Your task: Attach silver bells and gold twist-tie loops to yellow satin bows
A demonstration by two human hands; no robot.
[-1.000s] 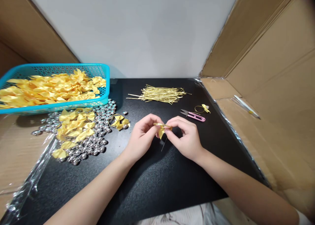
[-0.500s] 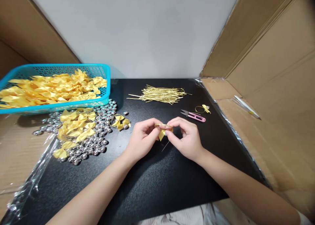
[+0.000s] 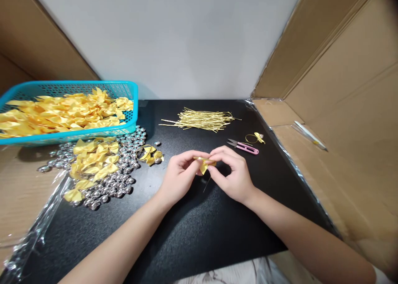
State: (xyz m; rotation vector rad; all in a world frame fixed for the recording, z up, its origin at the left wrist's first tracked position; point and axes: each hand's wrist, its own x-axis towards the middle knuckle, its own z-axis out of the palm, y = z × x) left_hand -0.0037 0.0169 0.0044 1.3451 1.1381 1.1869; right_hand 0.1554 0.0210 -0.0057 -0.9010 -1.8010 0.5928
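My left hand [image 3: 179, 177] and my right hand [image 3: 231, 171] meet over the middle of the black table [image 3: 199, 226]. Both pinch one small yellow satin bow [image 3: 204, 165] with a thin gold wire tie around it; the wire's end hangs down between the hands. Fingers of both hands are closed on this piece. To the left lie loose yellow bows [image 3: 93, 159] on a heap of silver bells [image 3: 124, 168]. A finished-looking bow with a gold loop [image 3: 255, 138] lies beyond my right hand.
A blue plastic basket [image 3: 132, 110] full of yellow bows stands at the back left. A bundle of gold wire ties [image 3: 202, 119] lies at the back centre. Pink thread snips [image 3: 244, 146] lie near the right hand. Cardboard walls [image 3: 342, 89] flank both sides; a pen [image 3: 309, 135] rests on the right one.
The hands stay together at the table's middle, with fingers shifting slightly on the bow and wire. The view has drifted a little; nothing else has moved.
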